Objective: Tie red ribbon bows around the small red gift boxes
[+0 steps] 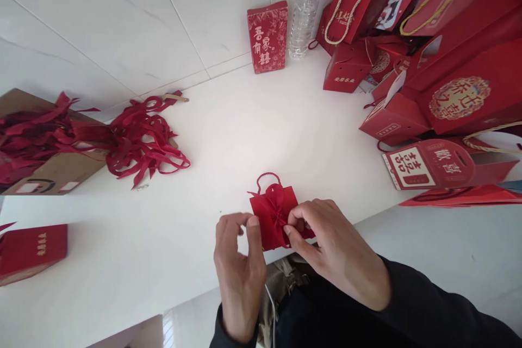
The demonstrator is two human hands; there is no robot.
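Note:
A small red gift bag [263,224] with a cord handle lies near the table's front edge. On its face is a red ribbon bow [276,211]. At the bow's right side, my right hand [326,239] pinches part of the ribbon between thumb and forefinger. My left hand [240,263] is at the bag's left edge, thumb and forefinger curved with a gap between them, and nothing shows in it.
On the left, red ribbons [142,136] spill from a cardboard box [77,171], with a red box [36,253] below. A patterned red box [268,38] and plastic bottle [304,16] stand by the wall. Red gift boxes [460,98] crowd the right side.

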